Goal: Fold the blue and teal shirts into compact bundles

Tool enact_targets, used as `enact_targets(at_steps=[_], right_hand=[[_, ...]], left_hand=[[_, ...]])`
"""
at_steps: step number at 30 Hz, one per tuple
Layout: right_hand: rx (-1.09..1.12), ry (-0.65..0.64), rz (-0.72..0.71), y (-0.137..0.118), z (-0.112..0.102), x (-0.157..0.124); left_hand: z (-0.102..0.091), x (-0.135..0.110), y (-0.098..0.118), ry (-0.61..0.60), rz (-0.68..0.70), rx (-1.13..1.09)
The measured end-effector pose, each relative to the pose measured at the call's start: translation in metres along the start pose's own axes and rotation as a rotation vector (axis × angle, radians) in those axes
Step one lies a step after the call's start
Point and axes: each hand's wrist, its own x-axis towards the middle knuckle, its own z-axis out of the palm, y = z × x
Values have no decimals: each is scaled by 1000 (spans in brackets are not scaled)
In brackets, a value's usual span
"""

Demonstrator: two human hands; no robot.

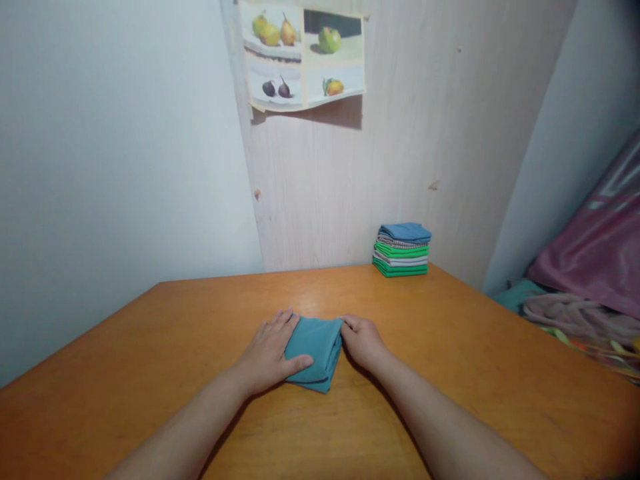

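Note:
A teal cloth (314, 343), folded into a small layered square, lies on the wooden table (280, 433) in front of me. My left hand (273, 353) rests on its left side, fingers stretched along the edge and thumb lying across the top near the front. At the far right corner, my right hand (361, 339) pinches the cloth's edge, its fingertips partly hidden. The loose layers show along the right and front sides.
A stack of folded cloths (401, 250) in blue, checked, green and pale colours stands at the table's back right corner. A fruit picture sheet (304, 57) hangs on the wall behind. Beyond the right edge lie pink fabric (595, 247) and a braided bundle (575, 319).

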Motion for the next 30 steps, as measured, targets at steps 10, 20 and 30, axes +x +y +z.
enact_targets(at_steps=[10, 20, 30], right_hand=[[-57, 120, 109, 13, -17, 2], [-124, 89, 104, 1, -22, -1], [53, -39, 0, -10, -20, -7]], left_hand=[[-1, -2, 16, 77, -109, 43], [-6, -23, 40, 153, 325, -9], [6, -21, 35, 175, 188, -258]])
